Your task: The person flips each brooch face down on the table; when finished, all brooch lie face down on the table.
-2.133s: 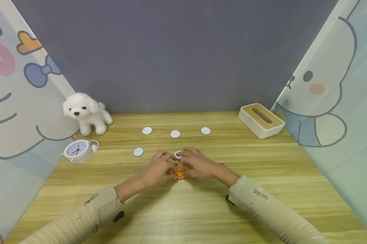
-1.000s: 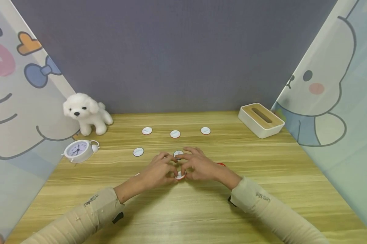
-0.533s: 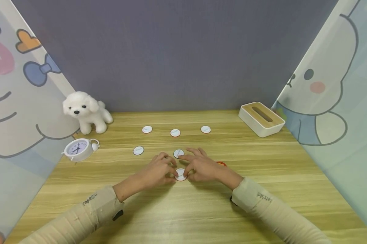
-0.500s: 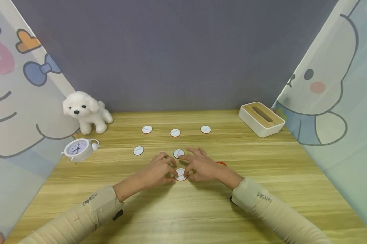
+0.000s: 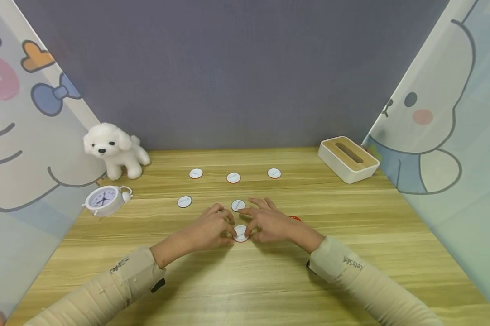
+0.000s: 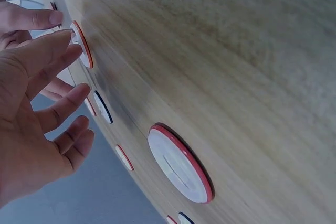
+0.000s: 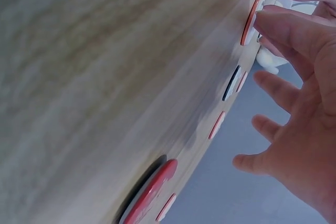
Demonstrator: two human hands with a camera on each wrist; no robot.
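Observation:
A round disc (image 5: 240, 234) lies flat on the table, white side up with an orange-red rim. My left hand (image 5: 212, 228) touches its left edge with the fingertips, thumb close by. From the opposite side my right hand (image 5: 269, 222) rests fingertips on the right edge. In both wrist views the fingers are loosely bent and not wrapped round the disc. Just beyond is a dark-rimmed white disc (image 5: 238, 206), with a right fingertip over its near edge. A red-faced disc (image 7: 152, 195) lies by the right wrist. The left wrist view has a red-rimmed white disc (image 6: 179, 167).
Farther back lie more white discs, one at the left (image 5: 184, 202) and a row including the middle one (image 5: 233, 178). A plush dog (image 5: 116, 151) and an alarm clock (image 5: 105, 200) stand at the left. At back right sits a tissue box (image 5: 348, 160).
The disc between my hands showed its orange picture face, then tilted, and now lies flat with the white side up. In the last half second both hands have stayed nearly still.

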